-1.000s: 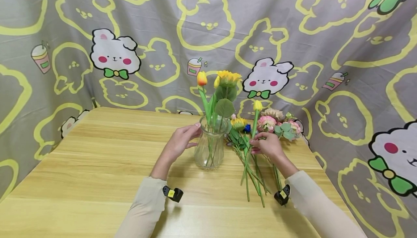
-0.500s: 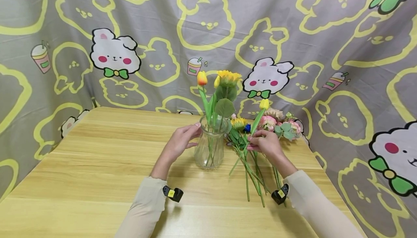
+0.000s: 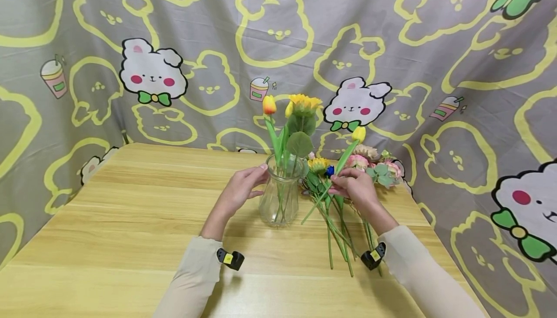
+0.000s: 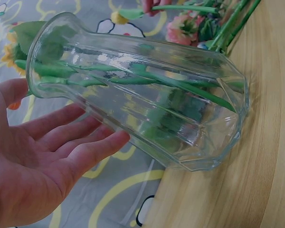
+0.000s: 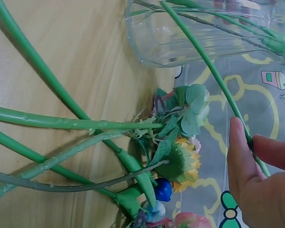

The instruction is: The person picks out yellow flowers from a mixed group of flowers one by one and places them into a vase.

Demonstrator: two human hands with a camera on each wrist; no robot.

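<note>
A clear glass vase stands upright on the table, holding an orange-red tulip, a yellow sunflower and another yellow bloom behind it. My left hand is at the vase's left side; in the left wrist view its fingers are extended along the glass, with one fingertip at the rim. My right hand pinches a yellow tulip by its green stem between thumb and fingers. This tulip tilts, bloom up to the right, with its stem end low beside the vase.
Right of the vase lies a pile of flowers: a sunflower, a small blue bloom and pink flowers, their crossed stems pointing towards me. A patterned cloth hangs behind the wooden table.
The yellow tulip has tilted, its bloom moving right and slightly up while its stem end swung left towards the vase. My left hand and the vase have stayed in place.
</note>
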